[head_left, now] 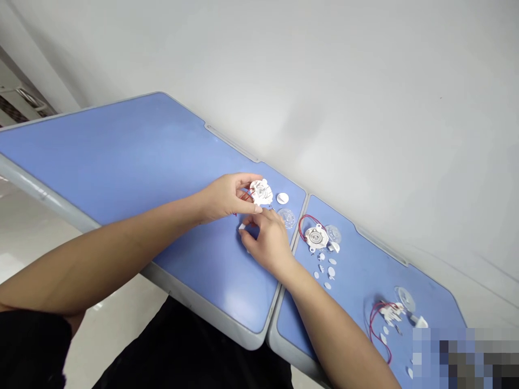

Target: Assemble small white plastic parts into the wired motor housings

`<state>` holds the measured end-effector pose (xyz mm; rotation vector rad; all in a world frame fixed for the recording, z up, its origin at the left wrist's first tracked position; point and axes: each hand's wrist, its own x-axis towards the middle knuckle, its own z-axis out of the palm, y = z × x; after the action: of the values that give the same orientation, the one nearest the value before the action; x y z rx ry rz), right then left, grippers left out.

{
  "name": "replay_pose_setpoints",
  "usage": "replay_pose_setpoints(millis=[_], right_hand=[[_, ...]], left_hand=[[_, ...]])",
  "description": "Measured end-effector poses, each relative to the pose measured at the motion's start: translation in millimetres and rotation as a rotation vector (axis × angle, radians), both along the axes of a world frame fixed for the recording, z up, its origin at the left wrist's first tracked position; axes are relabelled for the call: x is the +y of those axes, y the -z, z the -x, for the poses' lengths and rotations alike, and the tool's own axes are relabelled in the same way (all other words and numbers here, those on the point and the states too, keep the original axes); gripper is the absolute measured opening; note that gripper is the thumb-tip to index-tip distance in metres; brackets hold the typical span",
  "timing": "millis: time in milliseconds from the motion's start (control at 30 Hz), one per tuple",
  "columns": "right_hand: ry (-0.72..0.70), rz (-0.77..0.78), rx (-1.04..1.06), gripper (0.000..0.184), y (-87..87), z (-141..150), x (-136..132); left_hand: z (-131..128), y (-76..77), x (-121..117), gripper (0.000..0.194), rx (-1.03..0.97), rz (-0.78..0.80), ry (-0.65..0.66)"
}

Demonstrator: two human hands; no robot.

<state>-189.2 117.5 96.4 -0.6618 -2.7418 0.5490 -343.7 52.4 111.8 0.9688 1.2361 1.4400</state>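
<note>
My left hand (227,197) grips the edge of a white round plastic housing (261,191) with red wires (246,195), holding it just above the blue table. Lower and to the right, my right hand (270,235) curls with thumb and fingers closing at a small white part (242,227); its exact shape is partly hidden. Beyond the hands lie a white disc-shaped knob (283,198) and a clear plastic disc (286,218), the latter close to the right hand's knuckles.
On the right-hand table sit a second white housing (316,237) with red wires, another clear disc (333,234) and several small white pieces (331,273). Farther right is a third white housing (391,312). A seam (279,294) divides the tables; a white wall (324,108) stands behind.
</note>
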Motion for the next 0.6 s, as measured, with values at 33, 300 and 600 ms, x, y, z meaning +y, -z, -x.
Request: replay_pose_setpoints(millis=[33,300,600], right_hand=[[-0.005,0.027,0.000,0.008,-6.9,-3.9,0.8],[0.079,0.180,0.262,0.006,-59.2,-26.6,14.1],[0.111,0.144,0.342,0.006,-41.6,-16.9,16.2]], left_hand=[[0.2,0.4,0.0,0.065,0.013,0.001,-0.002],[-6.3,5.1,0.9,0.079,-0.003,0.025,-0.006],[-23.9,17.9,0.4,0.065,-0.034,-0.029,0.141]])
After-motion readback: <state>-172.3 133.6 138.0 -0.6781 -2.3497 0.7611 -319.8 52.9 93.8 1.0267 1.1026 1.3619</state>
